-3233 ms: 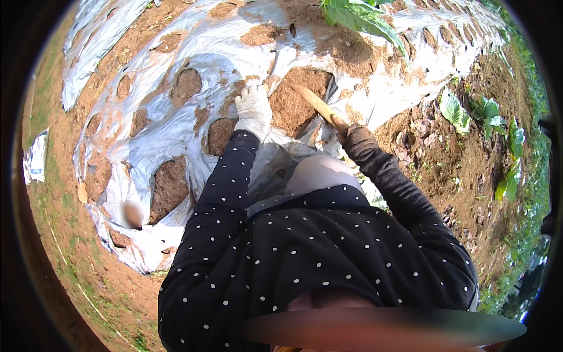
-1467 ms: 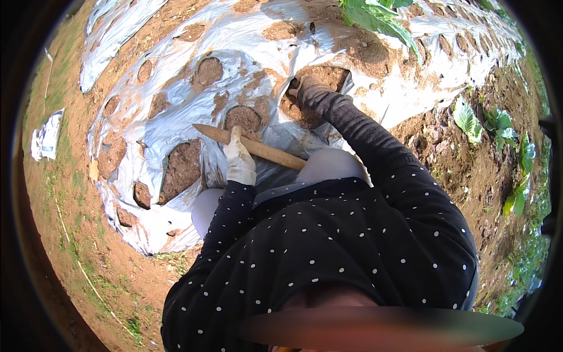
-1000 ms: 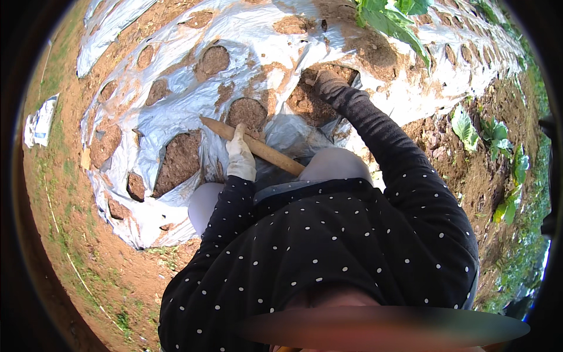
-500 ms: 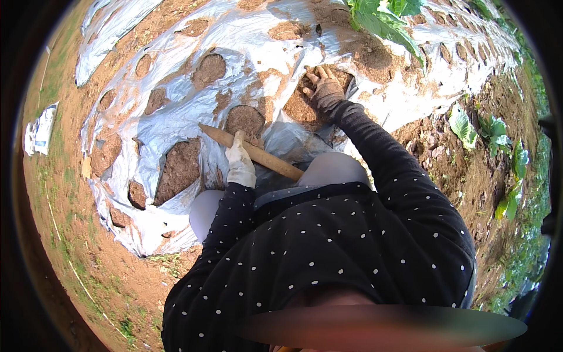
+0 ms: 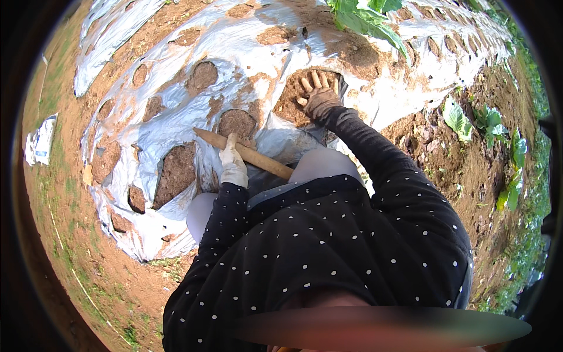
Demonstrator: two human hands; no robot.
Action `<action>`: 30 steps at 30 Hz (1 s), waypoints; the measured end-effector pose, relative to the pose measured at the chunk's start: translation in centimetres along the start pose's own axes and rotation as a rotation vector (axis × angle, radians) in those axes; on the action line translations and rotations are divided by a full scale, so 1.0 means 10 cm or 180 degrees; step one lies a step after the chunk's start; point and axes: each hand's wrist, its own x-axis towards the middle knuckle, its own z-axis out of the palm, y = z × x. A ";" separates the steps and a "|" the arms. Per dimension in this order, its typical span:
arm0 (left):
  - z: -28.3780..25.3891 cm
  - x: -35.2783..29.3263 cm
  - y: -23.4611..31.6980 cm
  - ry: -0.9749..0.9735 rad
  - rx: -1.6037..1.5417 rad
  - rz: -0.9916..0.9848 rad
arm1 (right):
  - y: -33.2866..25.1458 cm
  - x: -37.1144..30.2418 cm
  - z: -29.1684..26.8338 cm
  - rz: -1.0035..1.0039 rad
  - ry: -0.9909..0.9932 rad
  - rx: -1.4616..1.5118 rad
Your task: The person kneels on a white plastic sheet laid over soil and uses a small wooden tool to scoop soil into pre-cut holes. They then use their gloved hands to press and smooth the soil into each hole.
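My left hand [image 5: 233,162], in a white glove, is closed round a pointed wooden stake [image 5: 258,157] that lies slantwise, its tip toward the upper left and its blunt end by my knee. With fingers spread, my gloved right hand [image 5: 321,97] lies flat on the brown soil [image 5: 289,104] inside a large opening in the silvery plastic mulch film [image 5: 170,132]. The glove on that hand looks brown with soil. Just beyond the stake is a smaller round soil hole [image 5: 237,124].
Several more soil-filled holes [image 5: 176,176] dot the film. A large leafy plant [image 5: 369,23] stands beyond my right hand. Young leafy plants [image 5: 457,119] grow in bare soil at the right. A white bag [image 5: 42,141] lies at the far left.
My right hand has shifted slightly on the soil, and its fingers are more spread and straight. My left hand still holds the stake. The whole view has shifted a little.
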 end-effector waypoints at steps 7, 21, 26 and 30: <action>0.19 -0.08 0.13 0.0179 0.0064 0.0003 | -0.09 -0.55 0.36 -0.0789 -0.0320 0.0095; -0.86 0.27 1.75 0.0110 -0.0452 0.0446 | -0.69 -0.78 0.52 -0.0837 0.0905 0.0582; -1.42 0.76 2.63 0.0122 0.0256 0.0374 | -0.70 -0.66 0.39 -0.0652 0.0526 0.0655; -1.82 0.93 2.95 -0.0029 0.0353 -0.0076 | -0.72 -0.62 0.26 -0.0460 -0.0083 0.0640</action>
